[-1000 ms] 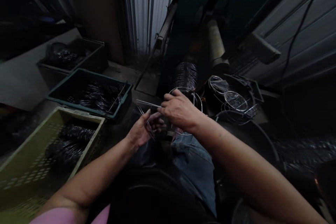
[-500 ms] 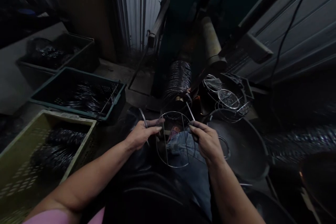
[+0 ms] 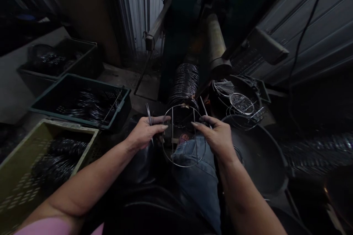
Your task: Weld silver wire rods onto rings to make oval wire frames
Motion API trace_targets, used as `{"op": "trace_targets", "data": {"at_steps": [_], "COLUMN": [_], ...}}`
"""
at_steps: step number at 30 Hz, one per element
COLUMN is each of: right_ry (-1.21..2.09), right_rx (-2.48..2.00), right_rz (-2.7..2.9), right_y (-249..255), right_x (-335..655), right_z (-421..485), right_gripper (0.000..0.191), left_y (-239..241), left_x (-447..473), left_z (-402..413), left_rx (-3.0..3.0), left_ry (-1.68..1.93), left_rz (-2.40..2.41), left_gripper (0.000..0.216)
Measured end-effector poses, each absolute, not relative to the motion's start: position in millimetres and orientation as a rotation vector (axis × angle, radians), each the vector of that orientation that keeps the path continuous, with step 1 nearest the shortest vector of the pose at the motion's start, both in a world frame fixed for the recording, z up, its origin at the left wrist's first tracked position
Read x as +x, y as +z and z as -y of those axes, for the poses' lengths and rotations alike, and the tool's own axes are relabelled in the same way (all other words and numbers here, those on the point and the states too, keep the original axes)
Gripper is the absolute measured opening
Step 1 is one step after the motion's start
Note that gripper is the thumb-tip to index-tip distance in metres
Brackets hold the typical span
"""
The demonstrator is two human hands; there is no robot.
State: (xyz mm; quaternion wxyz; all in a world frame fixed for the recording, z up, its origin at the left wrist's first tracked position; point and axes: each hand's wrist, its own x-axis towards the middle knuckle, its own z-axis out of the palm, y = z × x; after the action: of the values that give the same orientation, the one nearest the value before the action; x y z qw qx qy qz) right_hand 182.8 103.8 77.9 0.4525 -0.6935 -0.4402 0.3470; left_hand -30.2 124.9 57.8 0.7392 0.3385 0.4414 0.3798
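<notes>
A round wire ring with two wires across it [image 3: 173,154] stands between my hands, above my lap. My left hand [image 3: 143,130] pinches its left rim between thumb and fingers, with a few thin wire rings [image 3: 149,114] also hooked in the same hand. On the other side, my right hand [image 3: 216,132] reaches the ring's right crosswire with thumb and finger. A thin metal rod [image 3: 204,105] sticks up from that right hand. Just beyond the ring is a machine's brass-coloured tip [image 3: 185,106], in front of a dense stack of wire rings [image 3: 185,82].
Left stand a yellow crate [image 3: 92,137], a green crate [image 3: 121,108] and a dark crate [image 3: 92,49], each holding metal pieces. Right are a wide basin [image 3: 284,169] and a container of wire parts [image 3: 259,97]. A machine cylinder [image 3: 216,38] rises ahead.
Both hands have carried the crosswired ring slightly up and forward, nearer the brass-coloured tip. My right thumb now reaches farther in, onto the right crosswire. The view has shifted a little.
</notes>
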Motion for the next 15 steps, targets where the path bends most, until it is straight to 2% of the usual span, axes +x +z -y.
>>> {"op": "trace_targets", "data": {"at_steps": [5,15], "right_ry": [0.867,1.046], "right_rx": [-1.668,-1.556], "right_rz": [1.092,0.930], "right_y": [81,94], "right_x": [189,188], "right_z": [-127,-140], "right_gripper": [0.046,0.038], "left_y": [65,79], "left_x": [-26,-19], "left_z": [-138,-145], "left_rx": [0.722,0.693], "left_ry": [0.858,0.866], "left_rz": [-0.938,-0.941], "left_gripper": [0.044,0.039]}}
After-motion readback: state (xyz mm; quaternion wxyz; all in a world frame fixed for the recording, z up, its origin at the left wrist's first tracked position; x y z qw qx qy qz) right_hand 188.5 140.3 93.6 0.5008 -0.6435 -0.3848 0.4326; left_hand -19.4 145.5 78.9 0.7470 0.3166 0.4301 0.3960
